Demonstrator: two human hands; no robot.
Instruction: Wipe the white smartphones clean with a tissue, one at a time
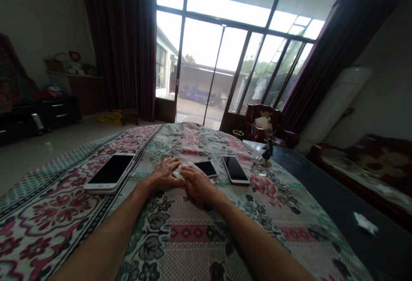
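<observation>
A smartphone (207, 168) with a dark screen lies flat on the patterned tablecloth, its left part hidden under my hands and a crumpled white tissue (176, 172). My right hand (198, 183) is closed on the tissue and presses it down over the phone. From the left, my left hand (162, 173) curves its thumb and fingers around the covered end, touching the tissue; its exact grip is partly hidden. To the right lies another smartphone (236, 169) with a white face and reddish edge. Farther left, a white smartphone (111, 171) rests on another light-coloured flat device.
The floral tablecloth (189, 233) covers most of the table. A small dark figurine on a clear base (266, 154) stands at the right. A crumpled white tissue (366, 223) lies on the dark surface beyond the cloth. Glass doors and a wooden chair (264, 120) are behind.
</observation>
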